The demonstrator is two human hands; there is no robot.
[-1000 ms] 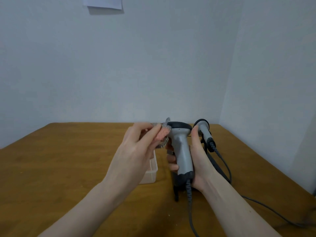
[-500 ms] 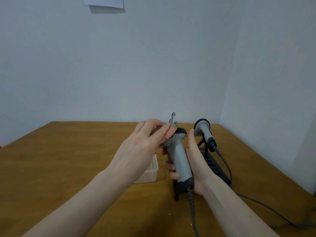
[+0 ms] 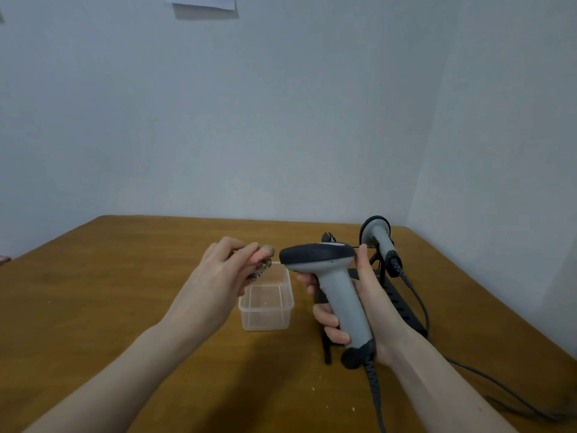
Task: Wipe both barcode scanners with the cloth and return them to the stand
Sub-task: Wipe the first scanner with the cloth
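Bare pale walls, a sheet of paper (image 3: 203,3) taped at the top of the frame, wooden table (image 3: 103,295) filling the lower half. Change from half a second ago: the cloth (image 3: 260,268) was pressed on the head of the held scanner (image 3: 331,282); now it's off, with a clear gap between them. Left hand (image 3: 220,276), centre frame, has pulled back and pinches the bunched cloth in curled fingertips, right above the clear plastic tub (image 3: 266,303). Right hand (image 3: 371,310), lower right of centre, wraps the grey handle with fingers curled round it, thumb up against the back of the head. The scanner has also been turned, so its dark head now points left toward the cloth. Second scanner (image 3: 379,239) sits in the black stand (image 3: 402,310) at right centre, cord (image 3: 420,295) trailing to the lower right. My read: wipe on the first scanner is either between strokes or finished. If finished, next is docking it in the free slot of the stand, then the second scanner. Can't tell whether that one has been wiped.
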